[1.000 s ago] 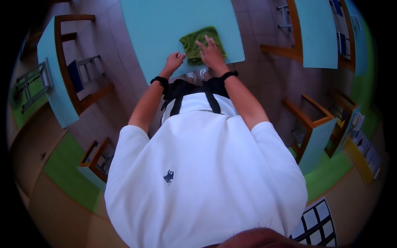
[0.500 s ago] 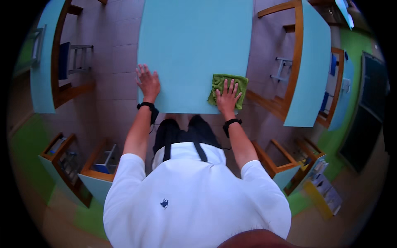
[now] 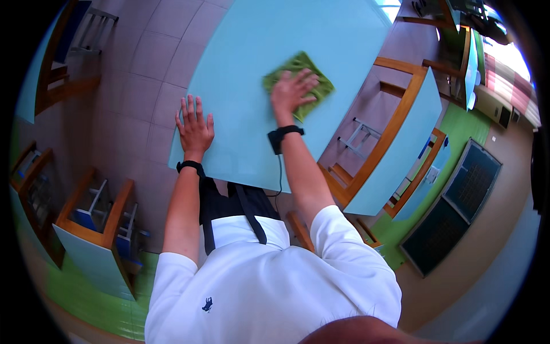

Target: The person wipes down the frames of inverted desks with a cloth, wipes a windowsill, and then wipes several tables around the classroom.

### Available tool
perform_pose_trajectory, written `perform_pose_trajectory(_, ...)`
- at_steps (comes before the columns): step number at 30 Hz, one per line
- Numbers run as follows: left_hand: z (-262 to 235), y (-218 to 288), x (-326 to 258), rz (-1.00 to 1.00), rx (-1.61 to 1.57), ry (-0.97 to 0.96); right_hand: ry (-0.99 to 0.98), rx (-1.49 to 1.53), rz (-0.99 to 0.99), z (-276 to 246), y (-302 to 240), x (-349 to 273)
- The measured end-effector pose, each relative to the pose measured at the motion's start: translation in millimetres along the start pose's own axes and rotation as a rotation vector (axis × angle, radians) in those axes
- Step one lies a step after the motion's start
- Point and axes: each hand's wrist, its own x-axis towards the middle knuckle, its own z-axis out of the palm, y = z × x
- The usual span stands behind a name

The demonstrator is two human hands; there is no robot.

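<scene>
A pale blue tabletop (image 3: 240, 114) stretches away in front of me. My left hand (image 3: 195, 131) rests at the table's left edge, fingers stretched out and apart, holding nothing. Farther in, toward the middle of the top, lies a green cloth (image 3: 322, 87), turned so that one corner points away from me. My right hand (image 3: 290, 96) presses flat on this cloth with its fingers spread, slightly blurred. The palm hides part of the cloth. Each wrist wears a black band, and a dark cable hangs from the right one (image 3: 285, 136).
Another blue-topped wooden table (image 3: 395, 155) stands to the right, with a grey metal-legged stool (image 3: 360, 137) beside it. More tables (image 3: 94, 258) and stools are behind on the left. Dark green boards (image 3: 472, 180) hang on the right wall.
My right hand and the cloth have moved from the near right corner, away from me and inward across the tabletop. The cloth has turned. The whole view has rotated; my left hand stays at the left edge.
</scene>
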Motion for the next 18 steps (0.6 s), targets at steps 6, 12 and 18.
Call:
perform_pose_trajectory(6, 2.3, -2.6, -0.6, -0.026, -0.035, -0.011, 0.065, 0.092, -0.762, 2.7, -99.9, -6.7)
perform_pose_trajectory(12, 8.7, -8.0, 0.0, -0.026, -0.003, -0.007, 0.034, 0.176, -1.032, -4.5, -95.4, 77.0)
perform_pose_trajectory(18, 9.9, -2.1, 2.4, -0.027, -0.025, 0.021, 0.081, 0.100, -0.785, -24.0, -22.5, 167.8)
